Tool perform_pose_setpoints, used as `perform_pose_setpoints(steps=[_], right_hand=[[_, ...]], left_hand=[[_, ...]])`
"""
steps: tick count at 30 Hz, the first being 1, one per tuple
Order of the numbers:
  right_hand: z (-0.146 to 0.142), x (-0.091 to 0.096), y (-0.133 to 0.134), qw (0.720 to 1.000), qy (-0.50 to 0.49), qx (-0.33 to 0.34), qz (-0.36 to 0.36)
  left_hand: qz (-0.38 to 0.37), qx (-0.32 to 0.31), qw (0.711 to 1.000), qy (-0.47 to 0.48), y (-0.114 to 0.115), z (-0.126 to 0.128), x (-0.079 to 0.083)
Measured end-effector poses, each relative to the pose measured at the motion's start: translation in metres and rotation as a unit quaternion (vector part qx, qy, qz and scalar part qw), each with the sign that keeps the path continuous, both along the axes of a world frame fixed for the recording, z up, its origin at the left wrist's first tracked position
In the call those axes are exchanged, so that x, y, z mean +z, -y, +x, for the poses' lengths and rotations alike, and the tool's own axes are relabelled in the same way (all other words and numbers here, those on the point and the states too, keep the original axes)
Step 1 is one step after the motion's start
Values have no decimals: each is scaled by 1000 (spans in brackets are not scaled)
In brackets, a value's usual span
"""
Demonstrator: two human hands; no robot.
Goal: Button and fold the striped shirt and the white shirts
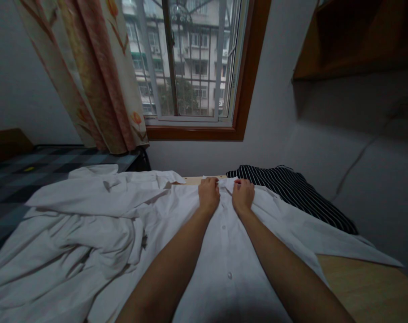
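Hands: two, both bare, side by side at the collar end of the shirt, with a narrow gap between them.
Left hand [209, 195]: one; grip closed, fingers curled down on the collar area, with hold of the white fabric; fingertips partly hidden.
Right hand [243, 195]: one; grip closed in like manner on the other side of the collar, thumb and fingers drawn together on the fabric; exact finger placement partly hidden.
White shirt [224, 251]: one under the hands, laid flat, front upward, collar at the far end; one sleeve extends to the right and ends in a point over the worktop.
Buttons [229, 275]: two plainly seen on the front placket, between the forearms; any others too small to confirm.
Worktop [368, 282]: one, pale wood, beneath the shirt, bare at lower right.
White fabric heap [86, 242]: one, rumpled, left of the shirt; number of pieces within it cannot be told.
Striped cloth [284, 184]: one, black with white lines, beyond the right sleeve.
Checked cover [9, 188]: one, far left, bearing one yellow mark [29, 168].
Curtain [99, 80]: one, tulip-patterned, left of one window [190, 121].
Wall shelf [345, 63]: one, brown, upper right.
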State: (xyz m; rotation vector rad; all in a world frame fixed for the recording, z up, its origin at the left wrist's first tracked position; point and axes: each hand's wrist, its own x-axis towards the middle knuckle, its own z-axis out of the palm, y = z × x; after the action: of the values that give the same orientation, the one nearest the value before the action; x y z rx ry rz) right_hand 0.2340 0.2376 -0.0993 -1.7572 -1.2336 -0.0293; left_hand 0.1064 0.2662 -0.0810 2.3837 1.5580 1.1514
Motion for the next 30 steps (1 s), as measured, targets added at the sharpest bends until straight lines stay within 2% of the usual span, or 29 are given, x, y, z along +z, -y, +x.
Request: perform_pose_setpoints(steps=[2, 5, 9, 14, 17, 19, 22, 25, 28, 30], right_hand=[[0, -1, 4, 995, 91, -18, -35], [-3, -7, 6, 972, 191, 35, -129], [-7, -13, 2, 950, 215, 32, -226], [-10, -11, 0, 941, 210, -1, -264], [-11, -11, 1, 943, 207, 0, -260], [-11, -10, 3, 951, 202, 0, -235], [-9, -5, 8, 968, 184, 9, -168], [-6, 5, 14, 980, 162, 5, -113], [-8, 14, 26, 988, 136, -7, -70], [-14, 17, 39, 987, 138, 18, -78]], left_hand=[[3, 25, 999, -40, 1, -1, 1], [-25, 26, 995, -98, 2, -1, -3], [-103, 11, 981, -164, 1, -4, -8], [-170, -31, 955, -242, -5, -13, -4], [-193, -65, 939, -279, -4, -24, 3], [-197, -72, 934, -290, 6, -33, 7], [-147, -54, 944, -292, 37, -50, 8], [-95, -86, 947, -295, 75, -64, 5], [-117, -145, 934, -305, 102, -74, 3], [-136, -158, 927, -312, 110, -76, 3]])
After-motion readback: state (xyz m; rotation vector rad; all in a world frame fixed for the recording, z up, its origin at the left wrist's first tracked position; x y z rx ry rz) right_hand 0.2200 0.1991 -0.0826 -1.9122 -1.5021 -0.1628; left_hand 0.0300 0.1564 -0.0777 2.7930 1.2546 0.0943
